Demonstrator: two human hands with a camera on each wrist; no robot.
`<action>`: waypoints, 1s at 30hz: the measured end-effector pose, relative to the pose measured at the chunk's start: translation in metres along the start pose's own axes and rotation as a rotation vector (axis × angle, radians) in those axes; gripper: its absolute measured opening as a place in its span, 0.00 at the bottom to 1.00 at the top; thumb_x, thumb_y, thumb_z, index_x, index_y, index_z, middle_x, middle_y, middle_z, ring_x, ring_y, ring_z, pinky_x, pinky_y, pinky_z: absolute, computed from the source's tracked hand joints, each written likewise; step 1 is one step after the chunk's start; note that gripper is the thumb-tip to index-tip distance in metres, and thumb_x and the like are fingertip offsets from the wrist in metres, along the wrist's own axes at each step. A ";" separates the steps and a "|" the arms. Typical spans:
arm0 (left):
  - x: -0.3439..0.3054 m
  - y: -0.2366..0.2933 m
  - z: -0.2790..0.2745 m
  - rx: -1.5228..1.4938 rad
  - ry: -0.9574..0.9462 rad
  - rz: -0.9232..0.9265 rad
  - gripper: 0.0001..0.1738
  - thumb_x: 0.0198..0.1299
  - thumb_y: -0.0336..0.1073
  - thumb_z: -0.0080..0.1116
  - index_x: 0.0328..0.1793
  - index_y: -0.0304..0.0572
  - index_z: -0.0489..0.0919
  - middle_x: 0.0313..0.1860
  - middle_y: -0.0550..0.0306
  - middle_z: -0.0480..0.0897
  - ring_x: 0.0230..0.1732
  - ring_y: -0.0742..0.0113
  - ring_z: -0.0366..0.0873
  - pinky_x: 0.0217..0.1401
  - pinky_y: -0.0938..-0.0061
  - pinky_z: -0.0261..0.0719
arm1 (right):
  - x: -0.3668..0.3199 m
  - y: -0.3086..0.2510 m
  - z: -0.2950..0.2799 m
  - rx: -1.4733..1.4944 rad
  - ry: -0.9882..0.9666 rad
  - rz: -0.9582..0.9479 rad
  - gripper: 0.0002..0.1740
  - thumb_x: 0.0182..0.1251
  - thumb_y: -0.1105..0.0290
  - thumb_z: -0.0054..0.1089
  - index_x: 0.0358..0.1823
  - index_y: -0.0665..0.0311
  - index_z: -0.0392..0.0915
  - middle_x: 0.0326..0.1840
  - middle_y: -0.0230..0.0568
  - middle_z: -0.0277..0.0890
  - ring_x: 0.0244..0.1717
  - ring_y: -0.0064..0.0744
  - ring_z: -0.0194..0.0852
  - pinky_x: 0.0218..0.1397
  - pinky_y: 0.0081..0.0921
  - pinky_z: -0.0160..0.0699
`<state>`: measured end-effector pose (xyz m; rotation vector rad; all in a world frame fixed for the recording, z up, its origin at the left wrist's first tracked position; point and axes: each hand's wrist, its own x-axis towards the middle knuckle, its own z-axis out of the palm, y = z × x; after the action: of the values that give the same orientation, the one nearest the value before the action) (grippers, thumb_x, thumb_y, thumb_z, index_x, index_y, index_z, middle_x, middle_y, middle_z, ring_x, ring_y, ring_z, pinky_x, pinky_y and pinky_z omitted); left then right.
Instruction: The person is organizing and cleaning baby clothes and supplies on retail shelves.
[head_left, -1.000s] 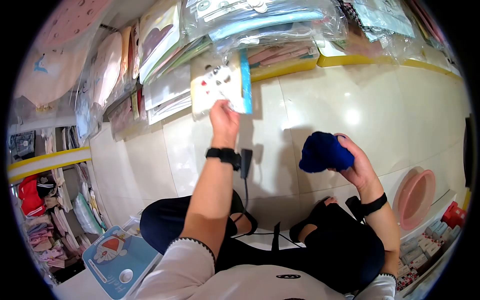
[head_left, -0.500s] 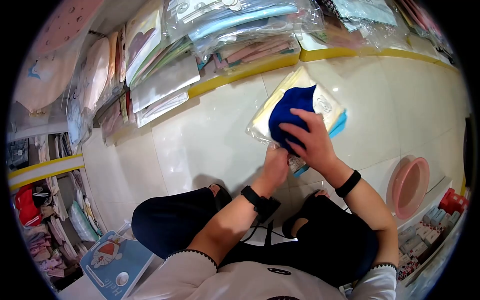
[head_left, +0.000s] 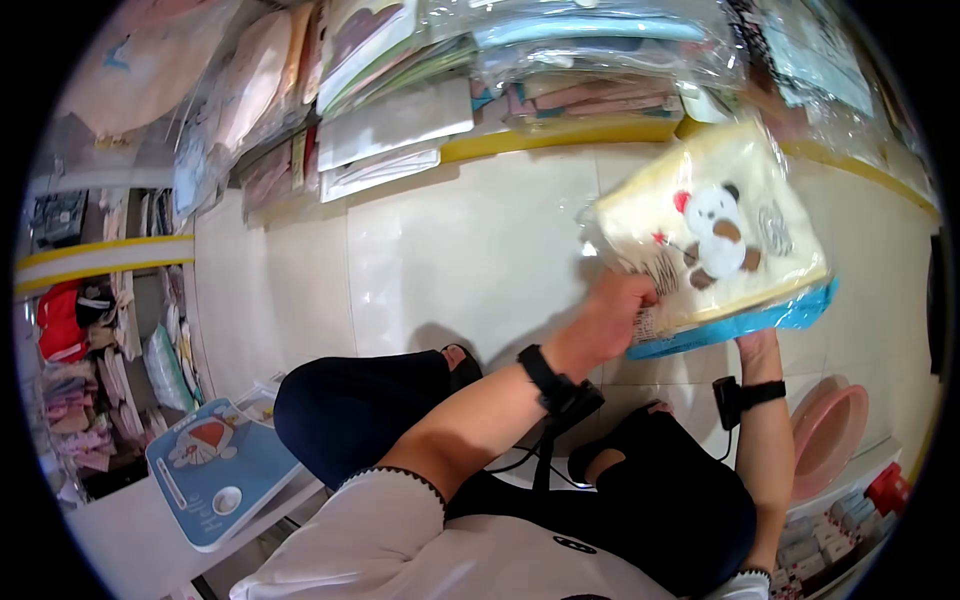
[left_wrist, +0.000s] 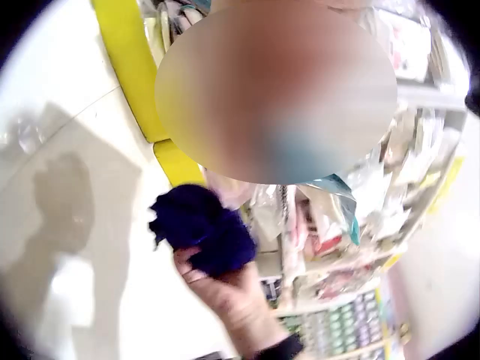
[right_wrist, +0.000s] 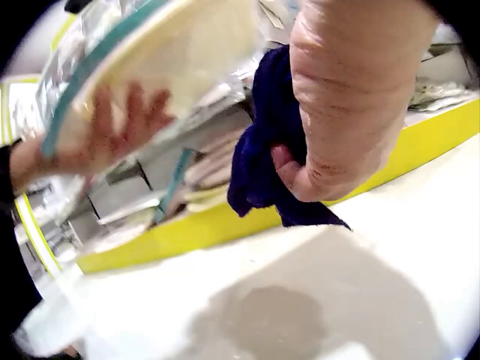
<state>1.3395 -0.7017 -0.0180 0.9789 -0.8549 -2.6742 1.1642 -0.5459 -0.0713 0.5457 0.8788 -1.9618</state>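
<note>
Head view — pkt covers cloth, right hand mostly.

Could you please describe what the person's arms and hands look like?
Both hands are bare. The left hand has a black wrist strap carrying a small black camera with a dark cable hanging from it. The right hand has a like black strap. Short white sleeves end in dark scalloped trim.

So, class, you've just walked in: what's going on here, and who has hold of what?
A person crouches on a tiled floor in front of low shelves stacked with bagged goods. Their left hand grips the lower edge of a clear-wrapped cream packet with a cartoon animal on it, holding it up. Their right hand, mostly hidden behind that packet in the head view, clutches a bunched dark blue cloth. A pink basin stands to their right.
</note>
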 end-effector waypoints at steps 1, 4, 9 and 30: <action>0.008 -0.006 0.002 0.133 0.067 0.003 0.20 0.46 0.18 0.43 0.49 0.29 0.71 0.42 0.51 0.77 0.41 0.67 0.75 0.41 0.75 0.75 | -0.002 0.008 0.006 0.036 -0.015 0.028 0.28 0.70 0.51 0.38 0.62 0.65 0.62 0.63 0.49 0.63 0.62 0.45 0.63 0.65 0.47 0.63; 0.023 -0.018 0.002 0.200 0.226 0.140 0.16 0.47 0.19 0.42 0.44 0.30 0.74 0.36 0.52 0.77 0.35 0.66 0.75 0.35 0.73 0.74 | -0.015 0.025 0.025 0.115 -0.186 0.122 0.27 0.70 0.52 0.39 0.62 0.64 0.62 0.63 0.47 0.64 0.61 0.45 0.64 0.63 0.45 0.65; 0.045 -0.030 -0.054 0.679 0.380 0.102 0.18 0.49 0.19 0.41 0.47 0.29 0.75 0.36 0.50 0.79 0.35 0.63 0.76 0.36 0.72 0.75 | -0.028 0.030 0.042 -0.119 -0.145 0.172 0.21 0.71 0.66 0.39 0.61 0.67 0.64 0.60 0.46 0.67 0.59 0.39 0.66 0.63 0.33 0.66; 0.105 0.008 -0.117 1.086 0.435 -0.072 0.13 0.55 0.31 0.43 0.42 0.37 0.77 0.38 0.42 0.79 0.39 0.45 0.76 0.41 0.61 0.73 | -0.023 0.023 0.070 -1.122 -0.549 0.541 0.32 0.64 0.59 0.56 0.66 0.63 0.58 0.45 0.40 0.76 0.40 0.26 0.76 0.49 0.22 0.74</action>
<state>1.3331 -0.7971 -0.1430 1.6773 -2.2023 -1.7610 1.1932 -0.5942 -0.0183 -0.3760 1.1331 -0.8219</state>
